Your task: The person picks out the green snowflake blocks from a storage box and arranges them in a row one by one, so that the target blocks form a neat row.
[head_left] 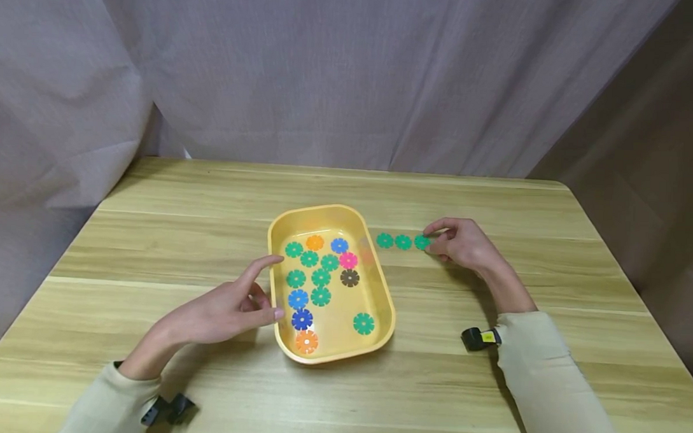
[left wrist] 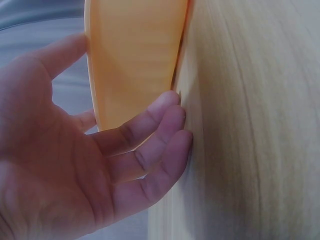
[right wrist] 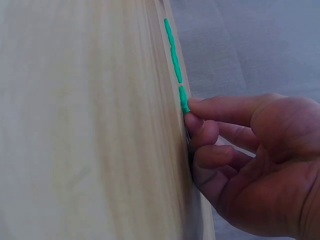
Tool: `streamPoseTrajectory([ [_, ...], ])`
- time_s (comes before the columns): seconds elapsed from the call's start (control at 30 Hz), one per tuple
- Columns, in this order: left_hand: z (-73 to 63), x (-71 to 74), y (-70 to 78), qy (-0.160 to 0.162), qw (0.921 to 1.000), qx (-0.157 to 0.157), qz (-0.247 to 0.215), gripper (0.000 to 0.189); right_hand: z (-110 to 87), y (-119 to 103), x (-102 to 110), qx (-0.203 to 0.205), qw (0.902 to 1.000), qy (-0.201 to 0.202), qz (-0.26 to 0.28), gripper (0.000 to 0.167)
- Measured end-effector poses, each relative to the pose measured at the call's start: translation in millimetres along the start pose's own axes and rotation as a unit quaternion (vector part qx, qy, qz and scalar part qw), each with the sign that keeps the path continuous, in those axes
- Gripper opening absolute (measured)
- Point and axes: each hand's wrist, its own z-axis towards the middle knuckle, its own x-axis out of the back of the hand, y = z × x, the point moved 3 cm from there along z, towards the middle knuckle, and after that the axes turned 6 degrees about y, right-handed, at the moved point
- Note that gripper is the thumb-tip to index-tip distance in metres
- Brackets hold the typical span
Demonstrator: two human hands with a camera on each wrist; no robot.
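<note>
A yellow plastic tray point(head_left: 334, 359) holds several notched, snowflake-shaped discs, many of them green. The left hand point(head_left: 219, 311) holds the tray's left side. Its thumb and index finger lie over the rim, while the other fingers bend by the outer wall point(left wrist: 135, 55) in the left wrist view. To the right of the tray, three green discs lie in a row on the table. The right hand point(head_left: 463, 243) pinches the rightmost green disc point(head_left: 421, 242) between thumb and index finger, its other fingers curled. In the right wrist view this disc point(right wrist: 183, 97) appears edge-on, a small gap from its neighbour.
The other two row discs are a middle green disc point(head_left: 403, 242) and a left green disc point(head_left: 384, 241) near the tray's right rim. In the tray lie orange, blue, pink and brown discs too. A grey curtain point(head_left: 305, 75) hangs behind the wooden table point(head_left: 179, 249).
</note>
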Motion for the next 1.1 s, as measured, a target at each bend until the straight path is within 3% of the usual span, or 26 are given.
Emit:
streamPoseTrajectory([
  [0.2, 0.1, -0.3, -1.2, 0.000, 1.0000, 0.009, 0.003, 0.087, -6.8, -13.3, 5.2, 0.025, 0.9990, 0.026, -0.025, 0.040],
  [0.47, 0.3, 1.5, -0.2, -0.001, 1.0000, -0.002, -0.002, 0.088, -36.2, -62.3, 1.9, 0.097, 0.9943, 0.032, -0.032, 0.030],
  [0.7, 0.7, 1.3, 1.7, -0.005, 1.0000, -0.002, -0.005, 0.089, -63.5, -91.1, -26.2, 0.131, 0.9909, -0.030, 0.000, 0.021],
  [0.9, 1.7, 1.5, 3.3, -0.006, 1.0000, 0.000, -0.002, 0.088, -79.7, -98.1, -55.4, 0.211, 0.9706, -0.094, -0.067, 0.019],
  [1.1, 2.2, 1.5, 3.3, -0.006, 1.0000, 0.004, 0.001, 0.089, -88.7, -96.4, -70.7, 0.223, 0.9512, -0.147, -0.154, 0.021],
])
